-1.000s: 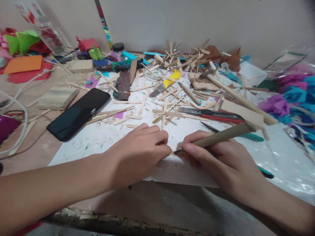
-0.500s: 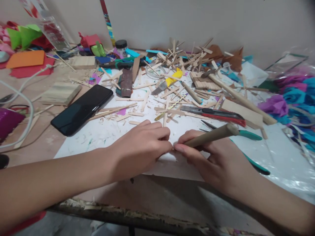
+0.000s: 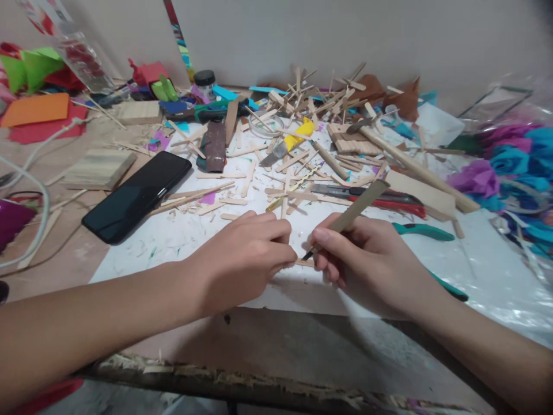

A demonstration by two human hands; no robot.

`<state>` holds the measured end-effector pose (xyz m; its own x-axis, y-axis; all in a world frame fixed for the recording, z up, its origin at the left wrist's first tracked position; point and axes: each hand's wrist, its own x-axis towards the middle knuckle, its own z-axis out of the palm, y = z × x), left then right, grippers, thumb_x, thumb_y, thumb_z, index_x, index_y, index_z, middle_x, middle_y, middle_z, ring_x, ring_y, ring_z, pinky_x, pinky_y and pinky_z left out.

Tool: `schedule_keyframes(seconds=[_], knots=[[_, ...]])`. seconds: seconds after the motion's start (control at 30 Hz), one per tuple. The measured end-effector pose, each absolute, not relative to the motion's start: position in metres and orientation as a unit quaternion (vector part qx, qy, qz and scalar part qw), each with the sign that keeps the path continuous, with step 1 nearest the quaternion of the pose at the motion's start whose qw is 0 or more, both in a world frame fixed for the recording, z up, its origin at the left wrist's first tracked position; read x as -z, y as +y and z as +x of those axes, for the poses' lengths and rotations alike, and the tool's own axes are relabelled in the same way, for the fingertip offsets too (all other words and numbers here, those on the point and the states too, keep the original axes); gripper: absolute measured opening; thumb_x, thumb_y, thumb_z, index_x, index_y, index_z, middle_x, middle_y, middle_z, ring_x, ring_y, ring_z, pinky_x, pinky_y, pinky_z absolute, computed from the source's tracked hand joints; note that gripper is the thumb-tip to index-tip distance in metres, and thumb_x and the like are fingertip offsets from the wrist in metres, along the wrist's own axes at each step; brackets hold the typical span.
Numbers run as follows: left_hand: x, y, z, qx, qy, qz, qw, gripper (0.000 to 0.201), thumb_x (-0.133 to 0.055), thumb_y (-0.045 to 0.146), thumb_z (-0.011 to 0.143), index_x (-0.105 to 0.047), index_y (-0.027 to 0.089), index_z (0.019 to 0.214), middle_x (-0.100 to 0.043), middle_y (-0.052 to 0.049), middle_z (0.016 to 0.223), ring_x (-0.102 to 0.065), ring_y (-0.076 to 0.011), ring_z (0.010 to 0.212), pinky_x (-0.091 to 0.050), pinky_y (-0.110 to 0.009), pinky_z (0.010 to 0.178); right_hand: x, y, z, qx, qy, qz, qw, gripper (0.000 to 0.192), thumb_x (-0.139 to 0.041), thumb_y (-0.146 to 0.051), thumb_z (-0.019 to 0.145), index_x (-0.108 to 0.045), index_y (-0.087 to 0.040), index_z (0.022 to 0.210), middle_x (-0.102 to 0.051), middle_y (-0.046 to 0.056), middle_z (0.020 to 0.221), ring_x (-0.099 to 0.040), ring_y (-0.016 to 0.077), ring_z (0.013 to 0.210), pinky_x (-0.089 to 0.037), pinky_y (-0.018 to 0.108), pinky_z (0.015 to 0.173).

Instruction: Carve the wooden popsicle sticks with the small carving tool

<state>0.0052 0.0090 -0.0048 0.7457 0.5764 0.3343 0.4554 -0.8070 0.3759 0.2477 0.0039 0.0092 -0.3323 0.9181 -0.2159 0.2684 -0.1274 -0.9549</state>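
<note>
My right hand [image 3: 367,248] is closed around a craft knife with a flat tan handle [image 3: 365,203], held tilted like a pen. Its short dark blade points down at a thin wooden stick [image 3: 305,263] on the white paper [image 3: 168,248]. My left hand [image 3: 254,251] rests on the paper, fingers curled, pinching the stick's left part, most of which is hidden under the fingers. Just beyond the hands lie a utility knife [image 3: 375,199] with a black and red body and loose craft sticks [image 3: 285,193]. Green-handled pliers [image 3: 425,231] lie partly behind my right hand.
A black phone [image 3: 137,196] lies at left beside a wooden block [image 3: 99,168]. Farther back are a yellow cutter [image 3: 298,135], a jar with a black lid [image 3: 204,80] and a heap of sticks [image 3: 324,101]. Crepe paper flowers [image 3: 514,164] sit at right. The table's front edge [image 3: 216,380] is rough.
My right hand has turned the knife more upright and drawn slightly away from my left, so the blade and the stick now show. My left hand stays on the stick.
</note>
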Motion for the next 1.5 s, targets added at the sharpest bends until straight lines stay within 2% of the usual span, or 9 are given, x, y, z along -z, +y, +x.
schedule_keyframes(seconds=[0.27,0.43,0.57,0.73,0.87,1.03,1.23,1.5], knots=[[0.005,0.011,0.007,-0.245,0.274,0.917,0.153,0.028,-0.062,0.007,0.104,-0.084,0.017,0.09,-0.062,-0.001,0.085,-0.056,-0.0176,0.081,-0.037,-0.035,0.073,-0.008,0.007,0.25,-0.617,-0.534,-0.491,0.305,0.051,-0.084,-0.059,0.094,-0.075,-0.015,0.069,-0.068,0.004,0.055,-0.06,0.0092,0.045,-0.049,0.018,0.046],[0.007,0.011,0.006,-0.247,0.275,0.913,0.174,0.023,-0.067,0.008,0.103,-0.085,0.017,0.092,-0.062,0.0,0.085,-0.056,-0.0169,0.081,-0.036,-0.034,0.073,-0.01,0.007,0.25,-0.634,-0.488,-0.482,0.358,0.043,-0.079,-0.059,0.097,-0.074,-0.02,0.08,-0.072,0.0,0.061,-0.058,0.0091,0.042,-0.052,0.021,0.046],[0.009,0.011,0.006,-0.243,0.283,0.913,0.168,0.025,-0.064,0.009,0.104,-0.085,0.018,0.094,-0.063,-0.001,0.086,-0.057,-0.0174,0.082,-0.036,-0.035,0.074,-0.011,0.004,0.249,-0.621,-0.508,-0.485,0.347,0.047,-0.087,-0.057,0.091,-0.073,-0.017,0.072,-0.071,0.004,0.058,-0.061,0.0109,0.045,-0.05,0.021,0.046],[0.008,0.011,0.007,-0.242,0.283,0.913,0.163,0.03,-0.06,0.009,0.105,-0.085,0.019,0.092,-0.062,-0.001,0.085,-0.056,-0.0177,0.081,-0.036,-0.035,0.074,-0.01,-0.002,0.25,-0.531,-0.597,-0.506,0.326,0.044,-0.077,-0.056,0.1,-0.073,-0.019,0.077,-0.071,0.002,0.066,-0.063,0.0127,0.053,-0.051,0.025,0.053],[0.006,0.011,0.008,-0.243,0.283,0.916,0.15,0.032,-0.059,0.008,0.105,-0.083,0.018,0.086,-0.062,-0.001,0.084,-0.056,-0.0178,0.08,-0.036,-0.035,0.072,-0.015,-0.006,0.25,-0.449,-0.678,-0.504,0.291,0.046,-0.066,-0.051,0.107,-0.07,-0.021,0.072,-0.067,0.0,0.063,-0.061,0.0142,0.056,-0.046,0.028,0.056],[0.006,0.01,0.007,-0.241,0.281,0.917,0.15,0.032,-0.061,0.009,0.105,-0.081,0.019,0.082,-0.06,0.0,0.08,-0.053,-0.0175,0.076,-0.035,-0.035,0.07,-0.022,-0.005,0.244,-0.367,-0.757,-0.468,0.272,0.039,-0.068,-0.042,0.106,-0.07,-0.022,0.072,-0.067,0.0,0.068,-0.057,0.0154,0.061,-0.044,0.031,0.061],[0.005,0.01,0.008,-0.244,0.284,0.911,0.175,0.033,-0.058,0.008,0.106,-0.082,0.017,0.085,-0.058,-0.001,0.082,-0.053,-0.0164,0.078,-0.038,-0.032,0.073,-0.013,0.006,0.241,-0.52,-0.622,-0.522,0.267,0.045,-0.072,-0.057,0.102,-0.07,-0.019,0.077,-0.068,0.0,0.061,-0.055,0.0122,0.048,-0.041,0.026,0.047],[0.001,0.011,0.009,-0.251,0.283,0.902,0.207,0.028,-0.063,0.007,0.105,-0.083,0.014,0.086,-0.057,0.0,0.08,-0.053,-0.0151,0.079,-0.039,-0.029,0.071,-0.017,0.009,0.24,-0.561,-0.588,-0.523,0.256,0.053,-0.072,-0.057,0.102,-0.066,-0.018,0.066,-0.06,-0.002,0.05,-0.05,0.0078,0.042,-0.037,0.02,0.043]])
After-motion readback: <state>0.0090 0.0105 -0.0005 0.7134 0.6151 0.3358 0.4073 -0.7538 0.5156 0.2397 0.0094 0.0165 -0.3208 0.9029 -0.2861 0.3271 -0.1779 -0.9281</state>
